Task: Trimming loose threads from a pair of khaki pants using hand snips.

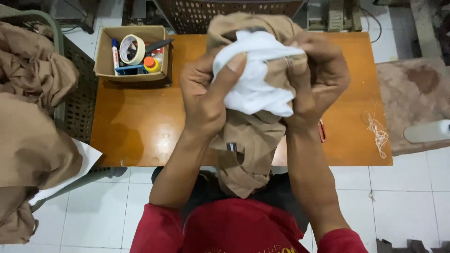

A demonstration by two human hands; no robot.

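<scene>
Both hands raised above the orange wooden table (140,126), clenched on one bundle of cloth: a tan garment (253,140) with a white lining (255,79) turned out at the top; left hand (204,98) wrapped round the bundle's left side, thumb pressed flat onto the white lining, remaining fingers hidden behind the fabric; right hand (318,77) gripping the right side, fingers curled over tan and white together, fingertips buried in the folds and not to be made out; tan garment hanging down between the forearms toward the lap, lower end bunched against dark trousers, a small dark tag on its front, shape of the whole piece impossible to tell from the crumple.

On the table's far left corner, an open cardboard box (105,56) holding a roll of tape (132,49), a marker (115,55), an orange-capped bottle (151,64) and a dark handle, partly masked by the box wall; a small red object (322,131) on the table just beside the right wrist, mostly hidden; a tangle of pale loose thread (377,131) near the right edge.

At far left, a heap of tan cloth (33,122) spilling over a perforated basket (79,103), cut off by the frame; another perforated crate (220,16) beyond the table, top cropped; red shirt (234,229) at the bottom, cut off.
</scene>
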